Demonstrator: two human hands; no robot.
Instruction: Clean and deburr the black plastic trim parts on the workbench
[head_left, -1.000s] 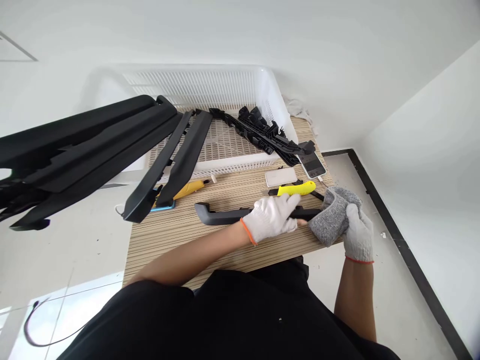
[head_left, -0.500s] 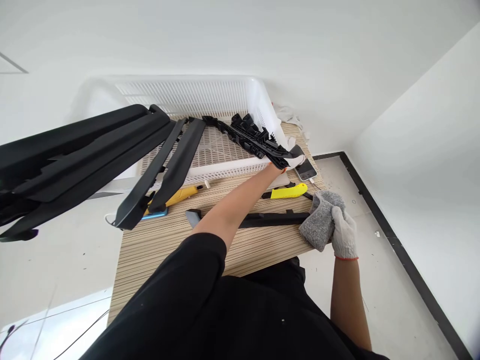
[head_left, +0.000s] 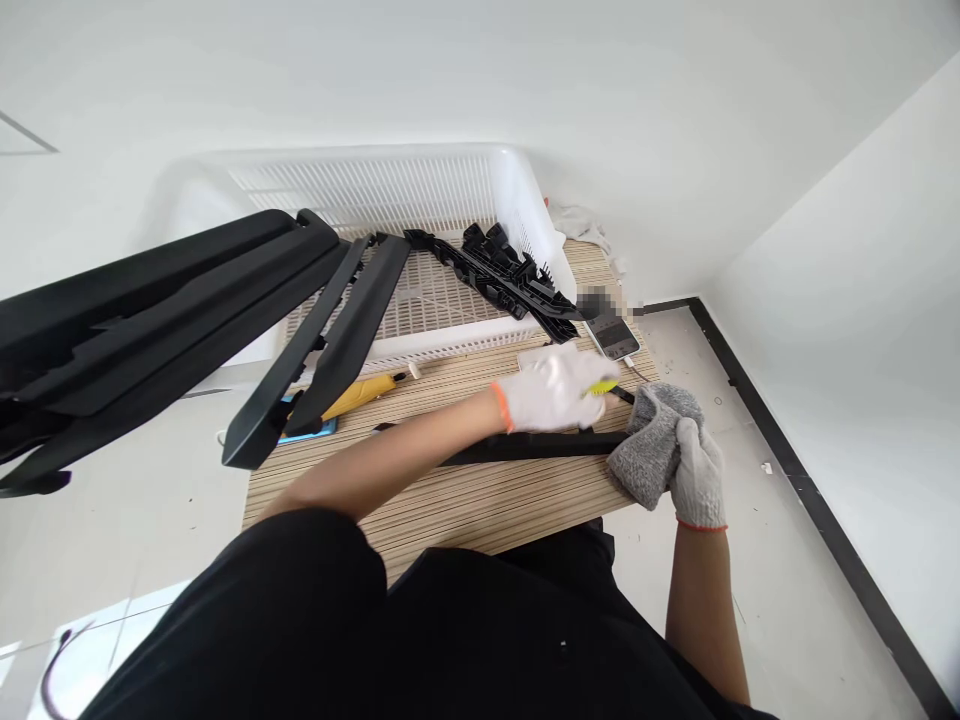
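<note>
My left hand, in a white knit glove with an orange cuff, is closed over the yellow utility knife. Only the end of its handle shows past the fingers, and the hand is slightly blurred. Beneath my left forearm, a long black plastic trim piece lies across the table, partly covered by the arm. A folded grey cloth wraps over the trim's right end, hiding it. My gloved right hand grips this cloth from the right, at the table's edge.
A white plastic basket stands at the back, with black clipped parts hanging over its rim. Long black trim panels jut out to the left. A phone on a cable, a white box and a yellow tool lie on the wooden table.
My left hand left the trim, reached toward the phone by the basket, then came back down onto the utility knife. My right hand keeps hold of the cloth around the trim's end.
</note>
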